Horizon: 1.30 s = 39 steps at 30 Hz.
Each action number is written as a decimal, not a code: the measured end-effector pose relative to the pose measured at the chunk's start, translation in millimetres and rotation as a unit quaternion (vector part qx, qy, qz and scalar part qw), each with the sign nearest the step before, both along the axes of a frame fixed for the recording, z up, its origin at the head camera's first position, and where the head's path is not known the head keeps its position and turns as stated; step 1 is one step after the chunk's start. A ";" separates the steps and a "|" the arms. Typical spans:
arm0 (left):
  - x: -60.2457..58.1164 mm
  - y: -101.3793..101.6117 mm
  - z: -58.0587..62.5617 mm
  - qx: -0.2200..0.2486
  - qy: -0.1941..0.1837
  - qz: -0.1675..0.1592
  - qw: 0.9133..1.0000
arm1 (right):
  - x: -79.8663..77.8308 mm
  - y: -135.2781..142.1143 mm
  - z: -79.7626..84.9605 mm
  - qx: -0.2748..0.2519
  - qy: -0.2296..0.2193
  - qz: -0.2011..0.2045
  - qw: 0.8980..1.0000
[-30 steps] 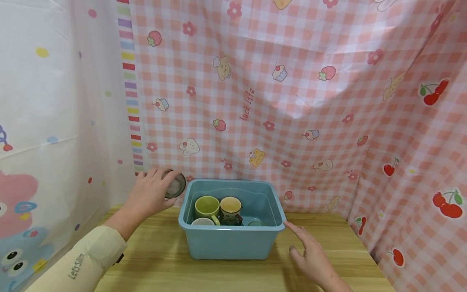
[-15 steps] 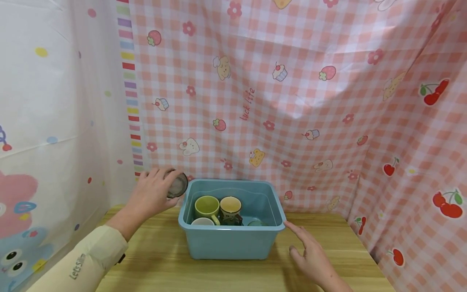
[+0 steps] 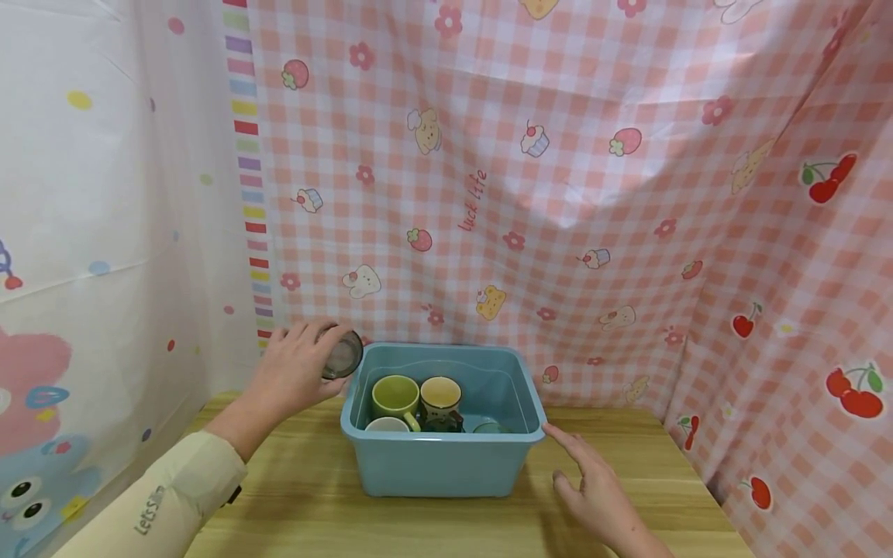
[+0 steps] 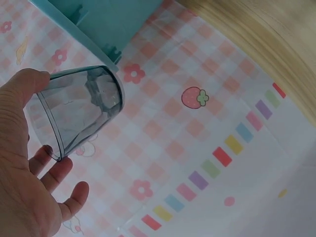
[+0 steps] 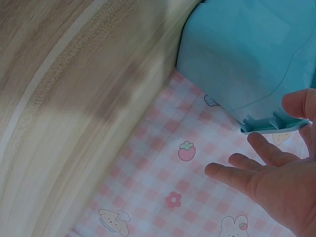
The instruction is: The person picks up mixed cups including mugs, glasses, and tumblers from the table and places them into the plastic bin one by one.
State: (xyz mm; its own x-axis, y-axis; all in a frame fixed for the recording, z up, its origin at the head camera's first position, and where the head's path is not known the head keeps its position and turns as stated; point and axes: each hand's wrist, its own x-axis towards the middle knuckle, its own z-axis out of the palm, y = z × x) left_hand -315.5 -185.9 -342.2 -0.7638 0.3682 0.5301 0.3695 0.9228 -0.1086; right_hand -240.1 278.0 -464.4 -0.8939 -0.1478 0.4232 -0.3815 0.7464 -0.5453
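Observation:
My left hand (image 3: 291, 370) holds a smoky clear drinking glass (image 4: 84, 108) by its rim end, between thumb and fingers. The glass is tilted on its side, just left of a blue plastic bin (image 3: 446, 469). Inside the bin stand a green mug (image 3: 395, 398), a mug with a cream inside (image 3: 441, 394) and a white cup (image 3: 387, 424) mostly hidden by the front wall. Something of clear glass (image 3: 491, 427) shows low at the right. My right hand (image 3: 593, 488), its fingers extended, is at the bin's right front corner, with the index fingertip at the rim.
The bin rests on a wood-grain table (image 3: 446, 527). Right behind it hangs a pink checked cloth (image 3: 446, 294). A white patterned cloth (image 3: 125, 232) hangs on the left, and another fall of checked cloth (image 3: 781, 325) bounds the right.
My left hand has drifted slightly to the right with the glass, closer to the bin's rim. The right hand and the bin look unmoved.

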 end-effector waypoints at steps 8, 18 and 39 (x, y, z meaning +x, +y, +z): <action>-0.3 4.8 -0.1 0.007 -0.007 -0.003 1.000 | -0.3 0.0 -0.6 -0.004 0.001 0.003 1.000; 0.1 8.9 0.5 0.013 0.000 -0.012 1.000 | -0.8 0.4 -1.7 -0.002 0.013 0.006 1.000; -0.6 15.2 -0.6 0.011 0.014 -0.037 0.999 | 0.7 -1.8 0.6 0.001 0.017 -0.003 1.000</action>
